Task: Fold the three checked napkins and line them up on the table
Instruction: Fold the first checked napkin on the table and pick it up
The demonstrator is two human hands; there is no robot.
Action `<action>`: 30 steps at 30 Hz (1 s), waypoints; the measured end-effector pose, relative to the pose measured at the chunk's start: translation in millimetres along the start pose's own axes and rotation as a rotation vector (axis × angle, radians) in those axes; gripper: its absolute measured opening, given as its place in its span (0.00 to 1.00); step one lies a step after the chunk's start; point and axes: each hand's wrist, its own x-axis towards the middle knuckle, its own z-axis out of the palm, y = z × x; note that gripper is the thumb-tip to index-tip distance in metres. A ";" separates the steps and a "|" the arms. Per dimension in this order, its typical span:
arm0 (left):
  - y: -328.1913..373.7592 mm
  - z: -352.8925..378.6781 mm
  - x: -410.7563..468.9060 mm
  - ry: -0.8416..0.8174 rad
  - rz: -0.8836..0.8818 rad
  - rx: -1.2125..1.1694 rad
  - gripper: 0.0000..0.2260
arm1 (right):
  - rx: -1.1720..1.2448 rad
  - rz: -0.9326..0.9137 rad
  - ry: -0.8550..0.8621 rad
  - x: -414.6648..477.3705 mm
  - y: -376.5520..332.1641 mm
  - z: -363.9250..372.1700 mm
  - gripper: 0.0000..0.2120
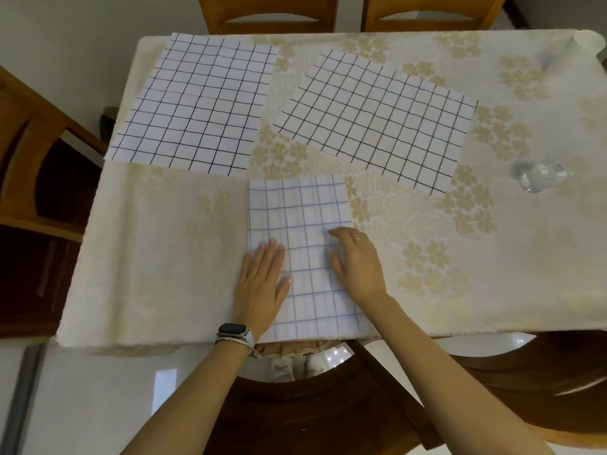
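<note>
Three white checked napkins lie on the table [157, 257], which has a cream floral cloth. The near napkin [302, 211] is folded into a tall strip and reaches the front edge. My left hand [261, 284] lies flat on its left part, fingers straight. My right hand [356, 261] rests on its right edge with fingers extended. A second napkin [193, 103] lies spread flat at the far left. The third napkin [377, 119] lies spread flat and turned at an angle at the far middle.
A clear plastic bottle [538, 177] lies on the right side of the table. A white paper cup [588, 42] stands at the far right corner. Wooden chairs [269, 11] stand at the far side, at the left, and in front below my arms.
</note>
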 end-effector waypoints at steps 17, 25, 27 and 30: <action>-44.1 1.4 20.3 0.031 -0.062 0.045 0.32 | -0.188 -0.458 -0.480 109.3 -50.9 104.6 0.29; -41.8 0.7 20.7 0.032 -0.059 0.059 0.32 | -0.253 -0.393 -0.459 146.9 -53.0 117.8 0.32; -41.9 0.7 20.1 0.030 -0.054 0.061 0.32 | -0.237 -0.384 -0.447 140.0 -53.2 115.7 0.32; -40.8 -0.6 19.4 0.030 -0.044 0.052 0.32 | -0.194 -0.393 -0.390 111.9 -49.4 105.9 0.30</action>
